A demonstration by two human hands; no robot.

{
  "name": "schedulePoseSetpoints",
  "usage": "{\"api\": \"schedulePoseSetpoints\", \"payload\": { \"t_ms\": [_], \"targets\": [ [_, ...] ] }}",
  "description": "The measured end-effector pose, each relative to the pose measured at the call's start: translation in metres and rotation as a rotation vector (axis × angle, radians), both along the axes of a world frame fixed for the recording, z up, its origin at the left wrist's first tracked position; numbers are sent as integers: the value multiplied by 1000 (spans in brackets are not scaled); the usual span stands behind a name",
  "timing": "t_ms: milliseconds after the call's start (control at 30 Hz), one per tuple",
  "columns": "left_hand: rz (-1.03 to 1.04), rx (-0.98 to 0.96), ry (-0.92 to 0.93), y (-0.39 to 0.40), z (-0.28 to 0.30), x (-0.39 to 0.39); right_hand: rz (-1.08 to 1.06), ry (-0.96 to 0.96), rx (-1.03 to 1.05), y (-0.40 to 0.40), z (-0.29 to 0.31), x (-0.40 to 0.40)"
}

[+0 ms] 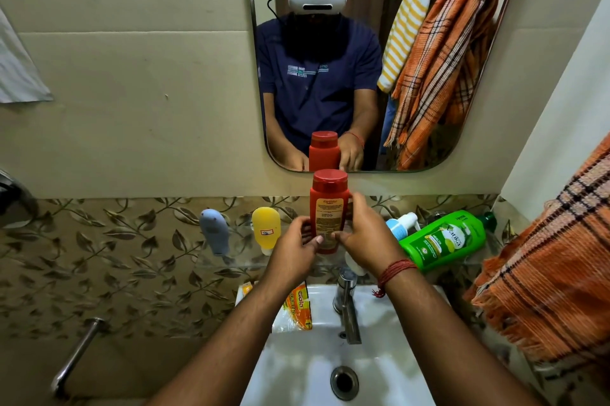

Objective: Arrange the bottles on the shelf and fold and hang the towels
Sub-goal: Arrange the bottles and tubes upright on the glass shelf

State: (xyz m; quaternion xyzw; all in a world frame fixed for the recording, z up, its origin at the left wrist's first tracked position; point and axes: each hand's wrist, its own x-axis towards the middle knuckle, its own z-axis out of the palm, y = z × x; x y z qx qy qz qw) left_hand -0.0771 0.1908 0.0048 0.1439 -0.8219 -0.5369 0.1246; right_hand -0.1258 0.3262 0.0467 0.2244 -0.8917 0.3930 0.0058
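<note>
A red bottle [328, 204] stands upright on the clear glass shelf [211, 262] under the mirror. My left hand [295, 248] grips its lower left side and my right hand [366, 237] grips its right side, thumbs on the label. To its left stand a yellow squeeze bottle [266, 229] and a grey-blue one [214, 232], both cap down. A green Vatika bottle [444, 240] lies on its side at the right, with a white and blue pump bottle [401, 224] behind it. An orange checked towel [548, 273] hangs at the right edge.
A white sink [297, 366] with a steel tap [346, 303] lies below the shelf, with a scrub pad packet [298, 306] on its rim. The mirror [472, 141] reflects a yellow striped towel and an orange one on a rail. A metal bar [77, 354] juts from the lower left wall.
</note>
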Motion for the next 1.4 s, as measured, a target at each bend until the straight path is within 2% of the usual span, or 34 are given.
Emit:
{"api": "schedulePoseSetpoints", "payload": {
  "t_ms": [100,200,333,433,533,667,867,1067,1167,1300,1400],
  "targets": [
    [75,9,44,0,-1,20,-131,142,-32,18,8,12],
    [72,-68,61,6,-8,41,-181,228,-79,38,6,33],
    [-54,-172,-4,25,-10,40,-235,108,-78,49,-30,45],
    [-122,-259,-60,42,-7,28,-281,-30,-177,50,-53,44],
    [-151,-373,-98,54,-5,18,-281,-146,-274,47,-66,45],
    [-137,-456,-105,63,-2,7,-301,-193,-320,46,-72,44],
    [-77,-342,-129,73,-5,5,-255,-195,-337,53,-68,50],
    [7,-120,-3,79,-16,32,-186,-128,-410,58,-63,63],
    [14,-30,91,83,-23,42,-172,-154,-481,62,-54,56],
    [-9,-34,169,89,-24,40,-133,-175,-516,71,-28,31],
    [-38,-86,177,93,-22,31,-79,-212,-421,78,-10,1]
  ]
}}
